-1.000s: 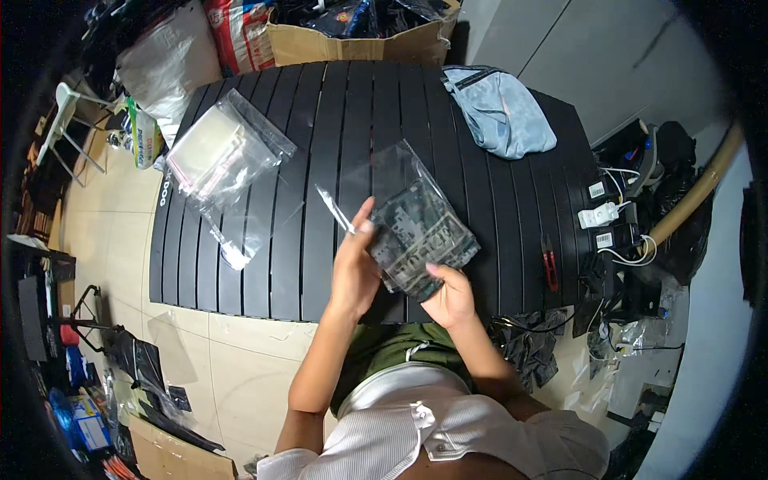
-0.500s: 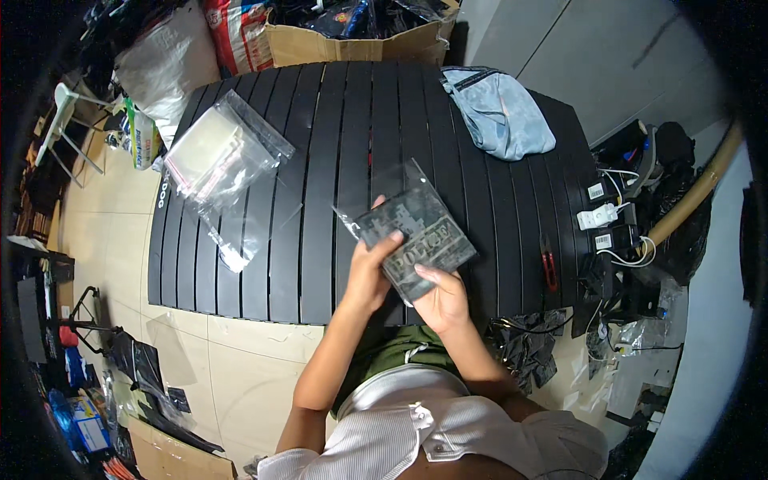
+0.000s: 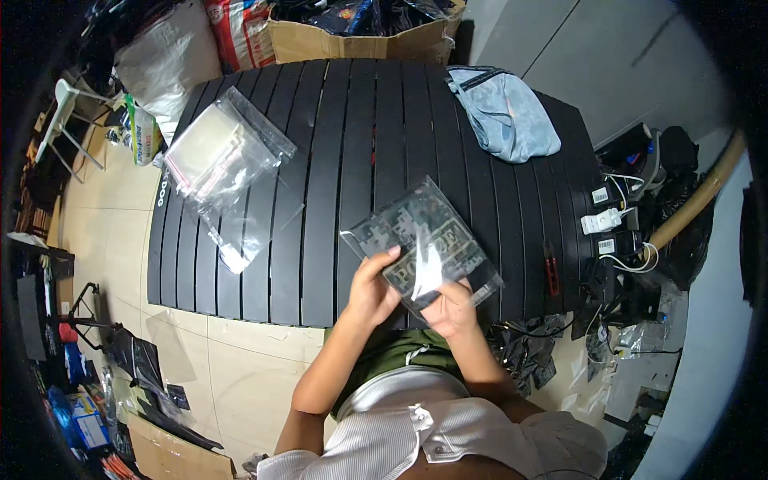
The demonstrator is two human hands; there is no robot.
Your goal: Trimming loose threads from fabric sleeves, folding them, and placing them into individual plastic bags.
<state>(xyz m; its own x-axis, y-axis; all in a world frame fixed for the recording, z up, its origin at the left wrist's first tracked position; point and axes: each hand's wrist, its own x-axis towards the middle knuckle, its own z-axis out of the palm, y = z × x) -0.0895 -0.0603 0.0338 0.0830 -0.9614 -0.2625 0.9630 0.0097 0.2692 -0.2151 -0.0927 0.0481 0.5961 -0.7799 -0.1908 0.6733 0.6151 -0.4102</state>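
A flat dark camouflage piece with pale lettering lies inside a clear plastic bag [image 3: 428, 240], held tilted above the near part of the black slatted table [image 3: 324, 192]. My left hand [image 3: 371, 294] grips the bag's left side, thumb on top and the other fingers underneath. At its near edge, my right hand [image 3: 453, 310] is closed on the plastic; glare and the film partly hide those fingertips. Clear film extends past the piece on the right.
Loose clear plastic bags [image 3: 212, 148] lie on the table's left. A light blue cloth item [image 3: 508, 116] rests at the far right, and red-handled snips [image 3: 552, 272] near the right edge. Chargers with white cables [image 3: 604, 220] sit beyond that edge. An open cardboard box [image 3: 360, 46] stands behind.
The bag with the camouflage piece has shifted slightly right and turned a little. My right hand has moved slightly right and nearer; its thumb no longer lies across the lettering.
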